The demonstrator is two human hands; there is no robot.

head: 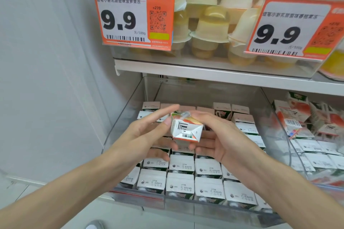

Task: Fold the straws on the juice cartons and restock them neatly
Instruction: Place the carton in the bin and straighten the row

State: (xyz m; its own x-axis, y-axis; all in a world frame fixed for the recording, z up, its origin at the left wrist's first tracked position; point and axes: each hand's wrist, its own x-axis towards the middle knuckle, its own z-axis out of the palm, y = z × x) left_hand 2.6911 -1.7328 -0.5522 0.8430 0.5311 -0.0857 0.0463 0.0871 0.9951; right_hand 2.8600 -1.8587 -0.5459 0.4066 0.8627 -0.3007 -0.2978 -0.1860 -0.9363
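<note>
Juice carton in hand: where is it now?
Head view, centre: the juice carton is held between the left hand and right hand, above the clear bin of stocked cartons.

1. Upper shelf carries a tray of jelly cups. Two price tags hang on the tray front, one at left, one at right.
2. Below the upper shelf: centre bin, with packed cartons inside in side-by-side rows, front wall to back.
3. Right bin stands just beside the centre bin; loose cartons are piled at its back.
4. Held carton is above the centre bin's middle rows, between left hand and right hand. Straw lies on its far edge.
5. Wall is left of the shelving. Shoe is on the floor below the centre bin.
</note>
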